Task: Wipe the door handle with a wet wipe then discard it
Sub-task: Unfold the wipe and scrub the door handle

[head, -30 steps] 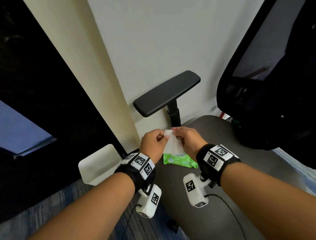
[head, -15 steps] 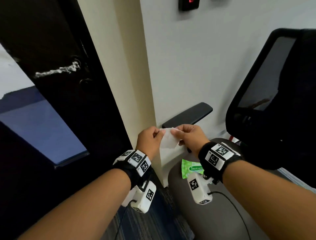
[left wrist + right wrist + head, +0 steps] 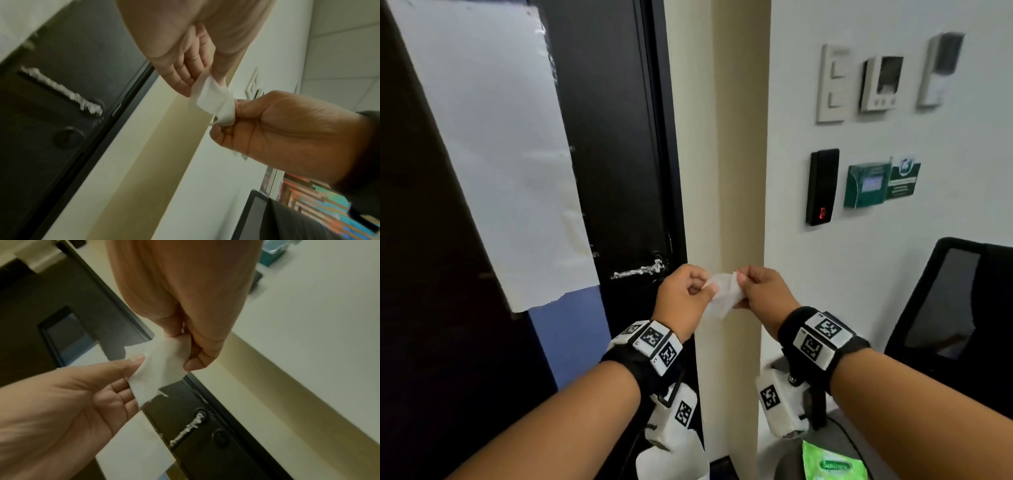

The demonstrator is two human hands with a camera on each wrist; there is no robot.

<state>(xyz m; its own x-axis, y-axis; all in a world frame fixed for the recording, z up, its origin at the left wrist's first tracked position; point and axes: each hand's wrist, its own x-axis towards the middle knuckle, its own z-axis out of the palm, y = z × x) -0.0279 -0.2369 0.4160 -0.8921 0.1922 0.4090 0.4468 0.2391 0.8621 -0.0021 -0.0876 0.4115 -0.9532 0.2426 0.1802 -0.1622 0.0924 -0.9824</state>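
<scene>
Right now the wet wipe (image 3: 720,294) is stretched between both hands at chest height, in front of the cream door frame (image 3: 717,171): the left hand (image 3: 681,296) pinches its left edge, the right hand (image 3: 763,294) pinches its right edge. Just at nine o'clock from the left hand sits the door handle (image 3: 638,270), streaked white, on the black door (image 3: 616,137). Down at five o'clock lies a green wipes pack (image 3: 832,462).

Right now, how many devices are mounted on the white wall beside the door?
5: upper row, light switch plate, thermostat-like panel, blurred grey-white unit; lower row, black card reader, green box. More may lie outside the frame.
</scene>
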